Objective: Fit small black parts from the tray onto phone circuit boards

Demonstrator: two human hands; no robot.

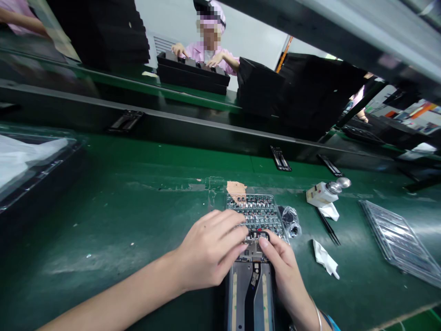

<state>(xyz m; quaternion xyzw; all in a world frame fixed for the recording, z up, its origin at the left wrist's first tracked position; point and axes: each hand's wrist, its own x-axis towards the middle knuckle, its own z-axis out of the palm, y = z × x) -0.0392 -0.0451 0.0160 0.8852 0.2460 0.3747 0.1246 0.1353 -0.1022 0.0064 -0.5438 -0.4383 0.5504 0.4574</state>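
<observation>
An opened phone (255, 294) with its back off lies lengthwise in front of me, showing a metal-covered board at the top, a black flex cable and two pale adhesive strips. My right hand (287, 271) grips its upper right edge, the thumb pressing beside the black-framed top end. My left hand (213, 248) is curled over the upper left corner, thumb and fingertips close together; whatever they pinch is hidden. Just beyond the phone, a clear tray (260, 209) holds rows of small camera-like parts, partly covered by my left fingers.
Right of the tray are a plastic bag (290, 220), a white pump bottle (322, 195), black tweezers (329, 226) and a wipe (325, 259). Clear trays (401, 236) stand far right. Phone frames (280, 158) lie along the back ledge. A co-worker (210, 50) works at a black box (193, 76) opposite.
</observation>
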